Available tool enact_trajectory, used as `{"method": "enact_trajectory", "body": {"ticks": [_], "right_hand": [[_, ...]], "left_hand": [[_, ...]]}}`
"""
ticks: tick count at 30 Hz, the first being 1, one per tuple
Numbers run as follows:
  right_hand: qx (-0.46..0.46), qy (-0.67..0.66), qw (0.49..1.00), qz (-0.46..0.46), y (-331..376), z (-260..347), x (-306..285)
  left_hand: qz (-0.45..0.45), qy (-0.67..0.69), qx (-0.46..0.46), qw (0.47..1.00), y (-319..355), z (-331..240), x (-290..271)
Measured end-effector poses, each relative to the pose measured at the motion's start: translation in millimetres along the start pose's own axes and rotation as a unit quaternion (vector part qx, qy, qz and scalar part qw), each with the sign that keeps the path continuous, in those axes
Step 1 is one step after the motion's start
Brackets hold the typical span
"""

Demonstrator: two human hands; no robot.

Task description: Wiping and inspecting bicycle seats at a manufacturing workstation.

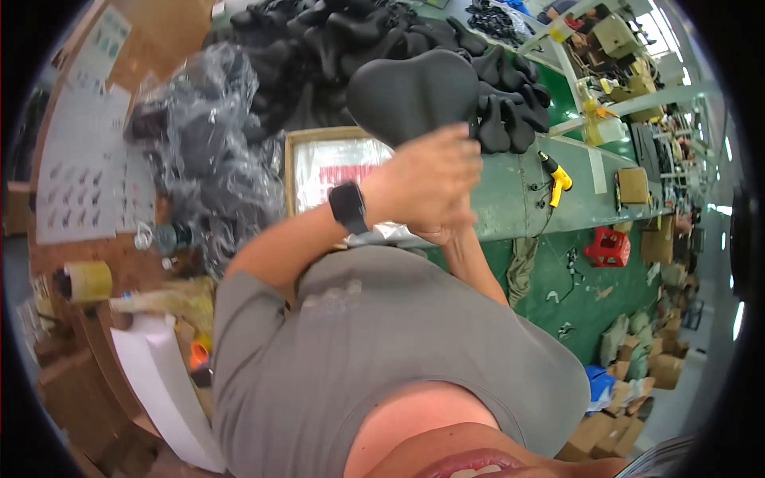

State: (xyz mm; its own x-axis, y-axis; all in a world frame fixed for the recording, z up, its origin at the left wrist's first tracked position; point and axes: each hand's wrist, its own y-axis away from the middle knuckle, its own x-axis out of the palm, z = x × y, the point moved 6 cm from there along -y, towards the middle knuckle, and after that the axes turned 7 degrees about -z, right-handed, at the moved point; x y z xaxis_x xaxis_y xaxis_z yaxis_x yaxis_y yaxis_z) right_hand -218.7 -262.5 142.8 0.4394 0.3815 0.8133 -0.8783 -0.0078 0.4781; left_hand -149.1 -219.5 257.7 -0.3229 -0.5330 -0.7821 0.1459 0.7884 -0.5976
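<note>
Black and smooth, a single bicycle saddle (pixel 413 94) is held up in the middle of the view, directly above and touching the person's two hands, which meet beneath its narrow end. The left hand (pixel 422 182), with a dark smartwatch (pixel 348 206) on its wrist, is wrapped closed around the underside of the saddle. The right hand (pixel 443 232) sits just below the left one and is mostly hidden by it; it seems to be pressed against the same spot, but whether its fingers are closed cannot be told. Both forearms rise from a grey short-sleeved shirt (pixel 374 350) that fills the lower part of the view.

Behind the held saddle lies a large heap of more black saddles (pixel 335 40) on a green tabletop (pixel 518 191), too many and too overlapped to count. Just left of the hands is one shallow cardboard box (pixel 331 163) holding a clear plastic bag. Further left is one crumpled pile of clear plastic wrapping (pixel 203 151). One yellow power screwdriver (pixel 556 177) lies on the tabletop to the right of the hands. One roll of brown tape (pixel 86 280) sits far left, and one red plastic stool (pixel 608 247) stands on the green floor at right
</note>
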Motion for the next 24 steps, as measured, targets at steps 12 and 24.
{"method": "enact_trajectory", "body": {"ticks": [12,24], "right_hand": [[0.019,-0.019,0.992,0.119,40,-14,-13],[-0.443,0.368,0.776,-0.256,120,84,-133]], "left_hand": [[-0.386,0.039,-0.428,0.817,94,178,-13],[-0.035,0.011,-0.491,0.87,140,63,329]]}}
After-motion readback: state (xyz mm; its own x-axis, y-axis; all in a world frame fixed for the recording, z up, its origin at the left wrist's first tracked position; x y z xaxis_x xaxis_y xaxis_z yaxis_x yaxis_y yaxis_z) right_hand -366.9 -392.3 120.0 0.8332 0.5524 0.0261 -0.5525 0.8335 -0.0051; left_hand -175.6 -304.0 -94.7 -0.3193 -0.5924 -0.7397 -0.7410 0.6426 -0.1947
